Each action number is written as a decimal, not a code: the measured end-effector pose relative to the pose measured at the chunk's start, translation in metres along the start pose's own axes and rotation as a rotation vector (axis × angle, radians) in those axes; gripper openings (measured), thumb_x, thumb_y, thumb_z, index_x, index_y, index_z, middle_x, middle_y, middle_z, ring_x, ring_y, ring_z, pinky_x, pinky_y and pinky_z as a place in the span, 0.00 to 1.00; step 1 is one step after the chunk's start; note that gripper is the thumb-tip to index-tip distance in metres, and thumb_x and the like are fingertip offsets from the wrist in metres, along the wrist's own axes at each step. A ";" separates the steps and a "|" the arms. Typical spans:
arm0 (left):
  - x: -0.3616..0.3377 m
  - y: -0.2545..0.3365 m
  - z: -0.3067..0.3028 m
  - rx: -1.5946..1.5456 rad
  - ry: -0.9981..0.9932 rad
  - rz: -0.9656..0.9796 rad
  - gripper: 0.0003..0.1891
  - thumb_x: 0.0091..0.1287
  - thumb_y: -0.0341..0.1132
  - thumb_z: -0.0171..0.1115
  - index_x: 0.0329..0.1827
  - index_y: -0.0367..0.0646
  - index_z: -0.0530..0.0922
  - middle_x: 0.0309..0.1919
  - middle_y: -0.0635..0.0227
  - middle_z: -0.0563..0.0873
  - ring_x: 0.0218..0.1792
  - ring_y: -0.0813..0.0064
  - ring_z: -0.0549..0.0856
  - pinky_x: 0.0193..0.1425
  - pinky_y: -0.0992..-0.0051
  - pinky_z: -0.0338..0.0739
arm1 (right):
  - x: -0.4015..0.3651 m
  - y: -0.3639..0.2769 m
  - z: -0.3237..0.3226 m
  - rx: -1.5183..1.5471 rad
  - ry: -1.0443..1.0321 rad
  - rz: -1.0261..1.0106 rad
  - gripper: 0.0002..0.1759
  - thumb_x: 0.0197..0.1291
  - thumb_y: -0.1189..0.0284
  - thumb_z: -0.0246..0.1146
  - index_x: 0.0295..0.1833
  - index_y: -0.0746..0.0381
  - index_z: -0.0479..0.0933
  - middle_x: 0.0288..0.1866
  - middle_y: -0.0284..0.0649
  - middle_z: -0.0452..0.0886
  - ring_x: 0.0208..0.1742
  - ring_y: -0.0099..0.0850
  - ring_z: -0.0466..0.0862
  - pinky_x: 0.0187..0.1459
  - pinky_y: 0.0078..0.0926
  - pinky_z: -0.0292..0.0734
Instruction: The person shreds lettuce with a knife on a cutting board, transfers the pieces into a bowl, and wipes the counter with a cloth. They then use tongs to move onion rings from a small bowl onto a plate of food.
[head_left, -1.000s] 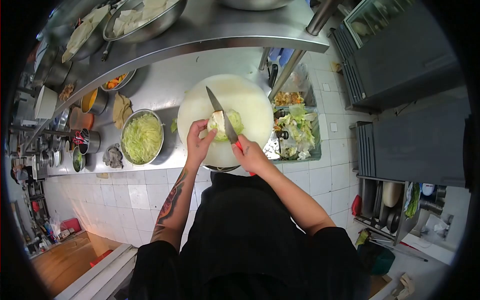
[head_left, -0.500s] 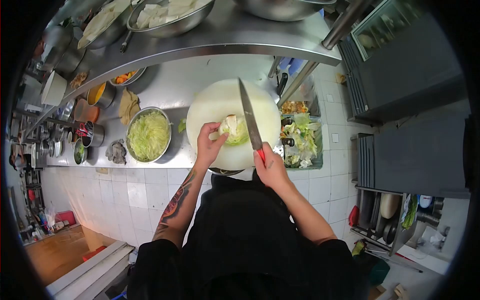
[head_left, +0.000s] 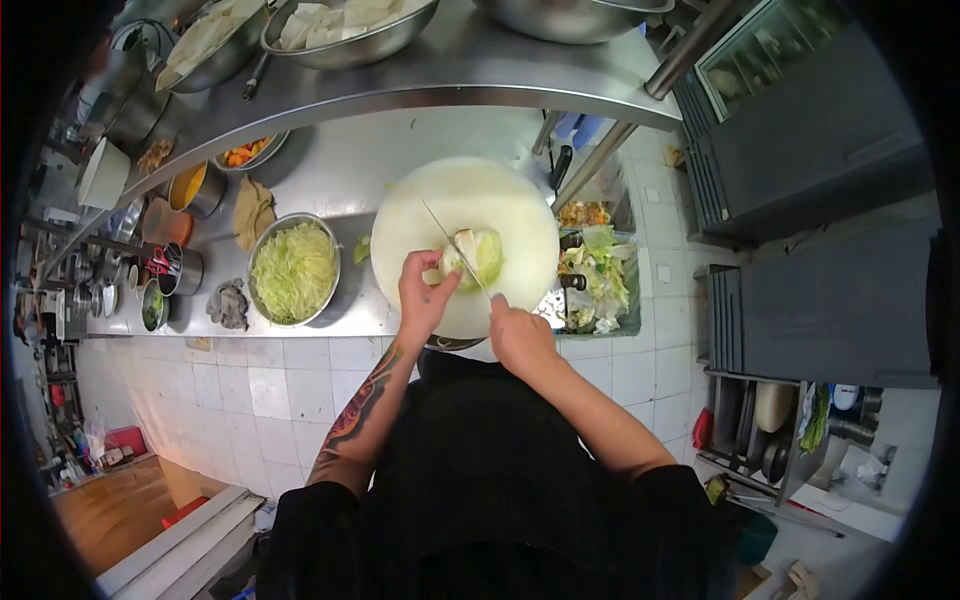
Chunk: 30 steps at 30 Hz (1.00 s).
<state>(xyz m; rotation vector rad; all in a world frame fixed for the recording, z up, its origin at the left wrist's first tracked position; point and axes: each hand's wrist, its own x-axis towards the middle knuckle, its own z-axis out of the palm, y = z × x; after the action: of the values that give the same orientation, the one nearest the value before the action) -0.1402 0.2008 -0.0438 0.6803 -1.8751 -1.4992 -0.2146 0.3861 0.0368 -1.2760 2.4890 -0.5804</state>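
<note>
A piece of pale green lettuce [head_left: 487,254] with its whitish core showing lies on the round white cutting board [head_left: 420,205]. My left hand [head_left: 424,290] holds it from the left, thumb and fingers pressed to its side. My right hand [head_left: 518,332] grips the handle of a kitchen knife [head_left: 436,217] at the board's near right. Seen edge-on, the blade crosses over the lettuce, pointing to the far left. Left of the board, a metal bowl [head_left: 337,262] is full of finely shredded pale green leaves.
A bin of leaf scraps [head_left: 605,280] stands right of the board. A beige cloth [head_left: 254,213] and a grey rag [head_left: 229,304] lie on the steel counter [head_left: 345,165]. Overhead, a steel shelf [head_left: 400,100] carries large bowls. Another black-handled knife [head_left: 563,165] is near the shelf post.
The knife has come left from beside the lettuce to over it, its blade turning edge-on and its tip swinging left. My right hand has shifted slightly left; the left hand stays on the lettuce.
</note>
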 end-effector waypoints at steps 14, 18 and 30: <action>0.048 0.064 0.003 0.623 -0.372 0.358 0.24 0.63 0.36 0.75 0.60 0.41 0.78 0.60 0.53 0.84 0.68 0.44 0.79 0.80 0.53 0.68 | -0.041 0.043 -0.012 0.853 -0.126 0.392 0.11 0.80 0.66 0.60 0.57 0.62 0.74 0.24 0.40 0.79 0.15 0.29 0.80 0.19 0.32 0.75; 0.052 0.113 0.041 0.254 -0.417 0.310 0.28 0.63 0.34 0.78 0.64 0.42 0.76 0.60 0.58 0.85 0.68 0.56 0.81 0.79 0.52 0.68 | -0.044 0.047 -0.009 0.907 -0.136 0.380 0.12 0.80 0.66 0.60 0.59 0.62 0.75 0.23 0.38 0.77 0.15 0.29 0.80 0.19 0.32 0.74; 0.011 -0.003 -0.007 0.410 -0.155 0.006 0.38 0.62 0.45 0.83 0.66 0.32 0.73 0.60 0.44 0.81 0.59 0.55 0.82 0.63 0.60 0.80 | -0.063 0.093 -0.016 0.980 0.003 0.462 0.11 0.78 0.67 0.62 0.56 0.63 0.77 0.22 0.35 0.77 0.14 0.25 0.77 0.18 0.29 0.72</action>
<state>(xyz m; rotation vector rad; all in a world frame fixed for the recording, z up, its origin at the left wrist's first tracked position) -0.1421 0.1877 -0.0435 0.7559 -2.3331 -1.1991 -0.2516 0.4902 0.0107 -0.3148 1.9051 -1.3951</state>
